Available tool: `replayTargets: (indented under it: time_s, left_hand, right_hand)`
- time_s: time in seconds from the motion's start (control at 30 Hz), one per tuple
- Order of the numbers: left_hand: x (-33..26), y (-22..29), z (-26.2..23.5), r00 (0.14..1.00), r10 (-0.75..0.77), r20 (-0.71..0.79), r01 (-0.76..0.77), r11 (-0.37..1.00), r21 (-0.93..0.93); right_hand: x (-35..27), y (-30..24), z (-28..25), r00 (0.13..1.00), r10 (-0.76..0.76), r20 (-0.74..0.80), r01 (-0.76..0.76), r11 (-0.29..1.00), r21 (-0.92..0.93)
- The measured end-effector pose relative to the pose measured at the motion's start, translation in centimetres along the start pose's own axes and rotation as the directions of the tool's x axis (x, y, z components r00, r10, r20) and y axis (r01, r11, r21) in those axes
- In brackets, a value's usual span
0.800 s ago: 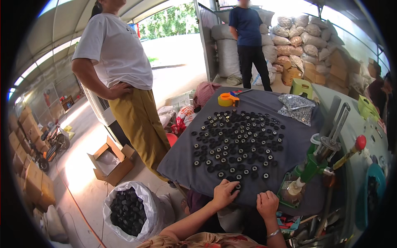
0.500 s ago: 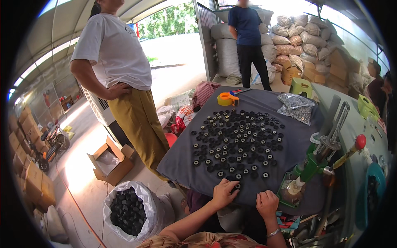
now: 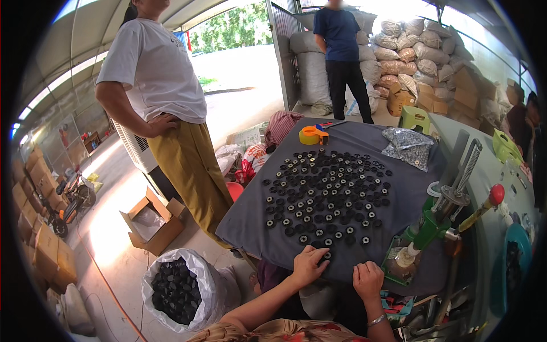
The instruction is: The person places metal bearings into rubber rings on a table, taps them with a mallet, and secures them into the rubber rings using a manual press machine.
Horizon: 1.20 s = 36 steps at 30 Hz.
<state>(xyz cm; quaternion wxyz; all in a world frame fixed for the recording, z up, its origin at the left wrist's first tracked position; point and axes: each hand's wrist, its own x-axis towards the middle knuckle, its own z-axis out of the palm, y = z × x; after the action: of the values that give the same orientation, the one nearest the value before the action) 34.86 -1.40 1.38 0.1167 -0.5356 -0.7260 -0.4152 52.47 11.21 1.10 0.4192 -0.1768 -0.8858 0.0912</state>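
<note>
Bulging woven sacks (image 3: 407,57) are piled against the far wall, and a person in a white shirt (image 3: 159,74) stands beyond the table's left side. The table (image 3: 245,222) wears a smooth, dark grey cloth. On its right, a green metal press (image 3: 421,233) with a coiled spring and a red-knobbed lever stands just beside the right hand, blocking that side. On the concrete floor to the left sit a crinkled white plastic sack (image 3: 216,293) filled with glossy black pieces and an open cardboard box (image 3: 162,236).

A clear, wrinkled bag (image 3: 409,149) of small metallic parts lies near the far edge. The left hand (image 3: 309,266) has bent fingers, partly open, their tips at one black ring (image 3: 327,256) at the near edge; a firm hold cannot be told. The right hand (image 3: 368,279) rests loosely curled; its inside is hidden. Yellow tape (image 3: 310,137) lies beyond many round black pieces (image 3: 325,196), some with pale metal centres.
</note>
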Motion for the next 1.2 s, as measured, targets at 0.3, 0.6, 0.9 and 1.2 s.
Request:
replayTargets:
  time_s: [0.3,0.6,0.9,1.2]
  left_hand:
    - [0.5,-0.4,-0.2,1.000,-0.005,0.004,0.005,1.000,-0.008]
    - [0.5,-0.3,0.1,1.000,-0.015,0.006,0.015,1.000,-0.001]
    - [-0.5,0.2,0.2,1.000,0.002,-0.007,-0.002,1.000,-0.014]
    - [1.0,-1.3,0.0,0.991,-0.136,0.009,0.136,0.989,-0.050]
  right_hand:
    - [0.5,0.0,0.4,1.000,-0.009,0.010,0.010,1.000,-0.008]
    - [0.6,0.2,0.3,1.000,-0.022,0.014,0.023,1.000,-0.013]
    - [-0.5,-0.5,-0.8,1.000,-0.013,0.016,0.013,0.999,-0.035]
    - [1.1,0.3,1.2,0.999,-0.027,0.021,0.028,0.999,-0.026]
